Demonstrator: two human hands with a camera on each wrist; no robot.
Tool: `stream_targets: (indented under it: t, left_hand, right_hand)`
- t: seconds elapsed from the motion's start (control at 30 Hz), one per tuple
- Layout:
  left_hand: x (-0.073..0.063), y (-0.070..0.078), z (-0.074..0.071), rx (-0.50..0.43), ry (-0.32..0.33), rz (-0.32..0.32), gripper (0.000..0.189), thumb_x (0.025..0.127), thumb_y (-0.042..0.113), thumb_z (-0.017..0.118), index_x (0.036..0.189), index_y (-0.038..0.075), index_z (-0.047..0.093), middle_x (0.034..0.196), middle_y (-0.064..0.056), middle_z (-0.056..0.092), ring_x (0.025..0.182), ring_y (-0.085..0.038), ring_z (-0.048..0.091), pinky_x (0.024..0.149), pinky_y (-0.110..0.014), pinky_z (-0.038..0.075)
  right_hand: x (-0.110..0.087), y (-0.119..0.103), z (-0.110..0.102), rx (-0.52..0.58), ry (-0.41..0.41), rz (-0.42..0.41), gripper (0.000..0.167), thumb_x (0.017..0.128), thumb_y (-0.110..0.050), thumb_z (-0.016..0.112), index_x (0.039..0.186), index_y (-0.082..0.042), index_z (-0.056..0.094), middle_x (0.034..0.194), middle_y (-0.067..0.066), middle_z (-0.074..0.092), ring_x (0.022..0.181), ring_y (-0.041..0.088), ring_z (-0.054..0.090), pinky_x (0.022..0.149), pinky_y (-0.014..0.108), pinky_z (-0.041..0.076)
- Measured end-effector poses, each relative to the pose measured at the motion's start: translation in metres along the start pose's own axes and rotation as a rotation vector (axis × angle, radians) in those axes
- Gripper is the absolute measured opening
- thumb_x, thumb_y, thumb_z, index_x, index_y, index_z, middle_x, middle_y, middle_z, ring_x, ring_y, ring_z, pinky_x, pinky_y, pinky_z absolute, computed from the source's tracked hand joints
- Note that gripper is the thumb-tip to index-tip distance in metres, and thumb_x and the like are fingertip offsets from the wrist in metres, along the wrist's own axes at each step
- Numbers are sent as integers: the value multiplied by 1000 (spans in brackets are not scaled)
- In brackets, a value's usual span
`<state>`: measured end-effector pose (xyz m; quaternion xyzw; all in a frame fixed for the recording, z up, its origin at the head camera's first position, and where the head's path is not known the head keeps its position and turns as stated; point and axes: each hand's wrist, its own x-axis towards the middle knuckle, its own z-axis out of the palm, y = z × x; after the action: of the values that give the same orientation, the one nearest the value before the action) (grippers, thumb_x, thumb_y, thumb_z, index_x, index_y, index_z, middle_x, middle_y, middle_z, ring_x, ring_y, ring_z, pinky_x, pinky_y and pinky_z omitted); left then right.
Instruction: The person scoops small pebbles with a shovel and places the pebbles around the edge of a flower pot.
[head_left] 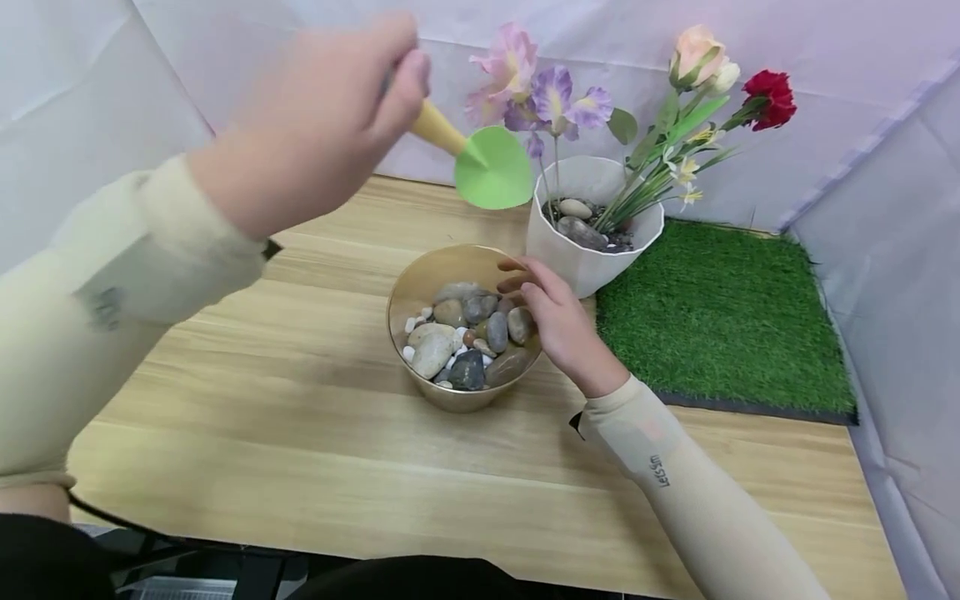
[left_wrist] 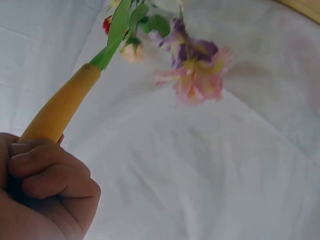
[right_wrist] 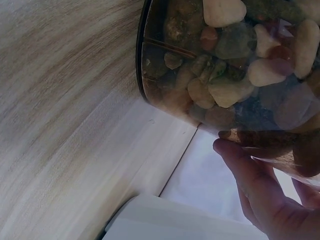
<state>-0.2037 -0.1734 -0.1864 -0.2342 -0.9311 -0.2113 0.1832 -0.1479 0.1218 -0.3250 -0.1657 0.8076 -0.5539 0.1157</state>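
My left hand (head_left: 330, 117), raised high at the upper left, grips the yellow handle of a small trowel (head_left: 495, 169) with a light green blade. In the left wrist view the fingers curl tightly round the handle (left_wrist: 60, 107). A translucent amber bowl (head_left: 457, 402) holds stones (head_left: 435, 350) of mixed sizes, grey, brown and white. My right hand (head_left: 562, 325) rests against the bowl's right side with loosely bent fingers, part of them seen through the wall. The right wrist view shows the thumb (right_wrist: 235, 155) at the bowl's side.
Behind the bowl stands a white pot (head_left: 592, 271) with artificial flowers (head_left: 555, 100) and stones inside. A square of artificial turf (head_left: 735, 325) lies at the right on the wooden table (head_left: 300, 450). White cloth (head_left: 225, 50) hangs round the back and sides.
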Motion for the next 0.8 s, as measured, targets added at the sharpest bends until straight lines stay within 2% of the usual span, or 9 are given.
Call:
stream_targets:
  t: [0.13,0.17,0.23,0.3,0.33,0.43,0.5,0.63,0.8]
  left_hand:
    - [-31,-63,5,172,90,110,26,112,50,45,104,32,62,73,5,52,56,-18,44,52,-39,31]
    - [-50,-50,-5,203,83,120,24,112,47,48,103,30,62,71,5,50,54,-18,43,50,-40,30]
    - [-65,-71,1,317,74,166,13,110,49,54,105,38,60,67,12,46,49,-13,39,43,-40,27]
    - [-83,-46,-7,379,66,205,16,109,48,56,102,33,59,62,12,41,44,-13,35,38,-38,21]
    - [-90,-25,-14,416,80,252,18,110,44,55,99,29,56,60,12,36,43,-11,31,37,-35,19]
    - [-101,43,-36,382,106,343,27,112,33,50,91,15,47,57,8,29,42,-11,25,37,-33,16]
    - [-104,73,-46,332,92,365,32,112,27,47,85,12,40,56,5,27,43,-13,24,37,-34,18]
    - [-104,91,-49,291,56,363,35,113,23,43,80,12,36,55,4,26,43,-15,25,37,-35,20]
    - [-103,77,-33,294,21,349,33,113,25,42,81,14,38,55,5,28,43,-13,25,37,-33,21]
  right_hand:
    - [-2,-1,-1,0,-1,0,47,114,-6,31,154,-1,54,133,27,65,126,41,64,112,54,45]
    - [-2,-1,-1,4,0,0,46,114,-6,31,154,0,54,134,27,65,126,42,64,111,54,46]
    - [-3,-2,-2,6,5,4,46,113,-6,31,154,0,54,133,28,65,125,42,64,109,53,47]
    - [-4,-2,-4,5,8,9,47,113,-6,31,154,-1,54,134,28,64,125,42,63,106,51,47]
    - [-4,-3,-4,3,9,11,47,113,-6,31,154,-1,53,135,28,64,125,41,63,105,49,48]
    - [-4,-3,-6,0,13,19,47,113,-6,31,155,-2,53,135,26,64,125,40,63,101,48,49]
    - [-4,-3,-6,-1,14,22,47,113,-6,31,154,-3,54,135,25,65,125,39,63,99,47,50]
    - [-1,-2,-3,13,7,23,47,113,-6,31,154,-2,54,134,26,65,125,39,63,100,47,50]
    - [1,-1,0,14,-3,31,47,113,-6,31,154,-2,54,134,26,64,125,39,63,101,48,50]
